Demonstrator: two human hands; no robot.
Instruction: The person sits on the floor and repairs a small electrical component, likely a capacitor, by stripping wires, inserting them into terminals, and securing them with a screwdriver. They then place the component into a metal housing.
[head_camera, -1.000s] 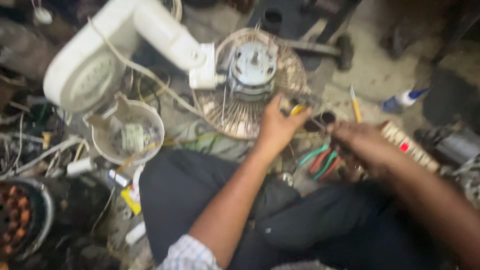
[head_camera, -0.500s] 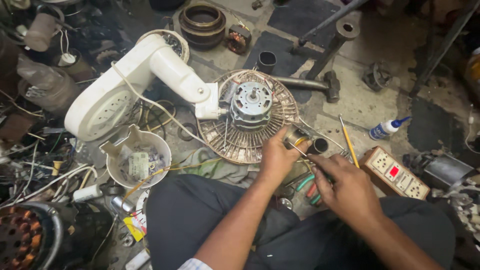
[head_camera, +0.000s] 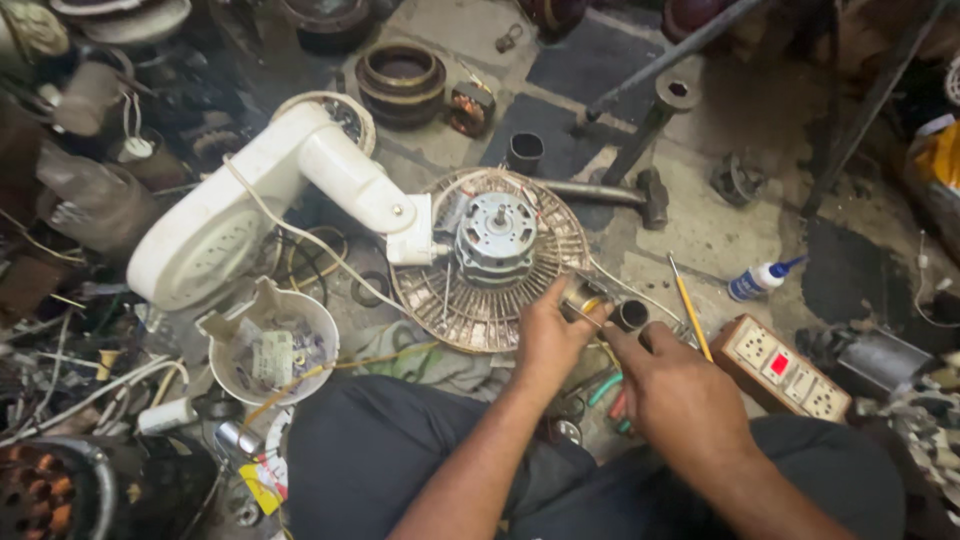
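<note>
White plastic fan housing (head_camera: 225, 225) is seen lying on the floor (head_camera: 700, 230), its round wire guard (head_camera: 450, 305) with grey motor (head_camera: 495, 232) at 3 o'clock of it. Left hand (head_camera: 548, 335) is placed at the guard's 4 o'clock edge, grip pinched on a small yellow-tipped part (head_camera: 585, 300). Right hand (head_camera: 680, 395) lies just beside, fingers curled; its hold cannot be told. A black tube (head_camera: 630, 315) sits between them.
</note>
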